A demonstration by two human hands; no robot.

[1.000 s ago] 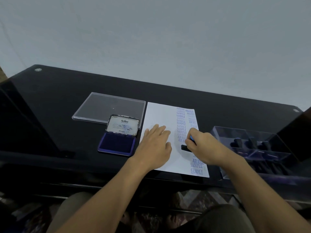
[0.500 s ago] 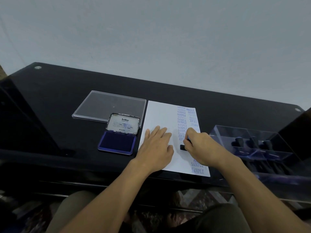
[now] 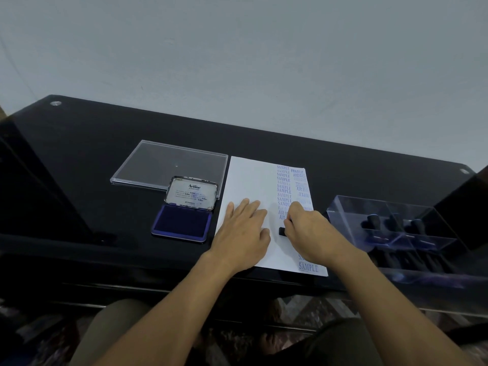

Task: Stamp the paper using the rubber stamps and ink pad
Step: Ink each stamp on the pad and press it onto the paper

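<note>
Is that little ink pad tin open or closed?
Open. The ink pad's lid is flipped back, leaving the dark blue pad exposed.

Bare forearms, no sleeves, olive-khaki trousers (image 3: 111, 328)

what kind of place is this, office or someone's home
Probably a desk at home or in a small office; it cannot be told which. A glossy black table stands against a bare wall, with an open ink pad, a stamped paper and a clear box of stamps.
</note>
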